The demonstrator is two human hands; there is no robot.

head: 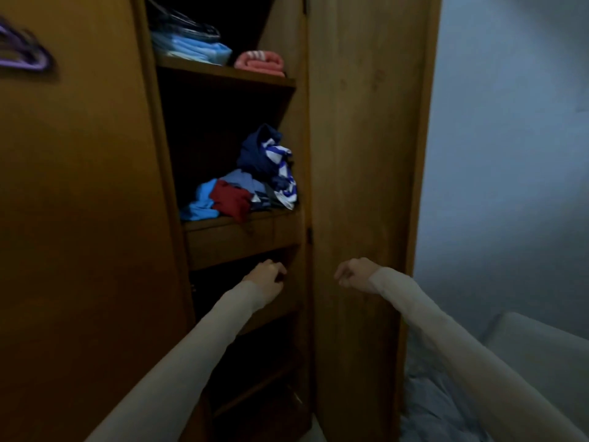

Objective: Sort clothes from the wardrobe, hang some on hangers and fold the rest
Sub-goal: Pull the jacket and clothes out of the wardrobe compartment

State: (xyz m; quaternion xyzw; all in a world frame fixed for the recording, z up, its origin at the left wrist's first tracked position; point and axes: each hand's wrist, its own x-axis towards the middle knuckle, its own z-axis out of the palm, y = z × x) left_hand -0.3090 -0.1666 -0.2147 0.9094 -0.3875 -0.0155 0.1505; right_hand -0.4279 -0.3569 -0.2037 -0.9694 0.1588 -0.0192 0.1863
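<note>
I see the wooden wardrobe point(366, 154) open, with a heap of crumpled clothes point(251, 183) on its middle shelf point(242, 220). My left hand point(264, 275) reaches into the dark compartment just below that shelf, fingers curled; what it grips I cannot tell. My right hand point(353, 275) hangs loosely curled and empty before the door, lower than the heap.

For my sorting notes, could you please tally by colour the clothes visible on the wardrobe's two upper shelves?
Pink, folded: 1, the pink towel
Light blue: 2, the folded stack on the top shelf and a loose garment in the pile
Red: 1, a red garment
Navy: 1, a navy garment
Blue-and-white striped: 1, a striped garment
Total: 6; more may be buried.
</note>
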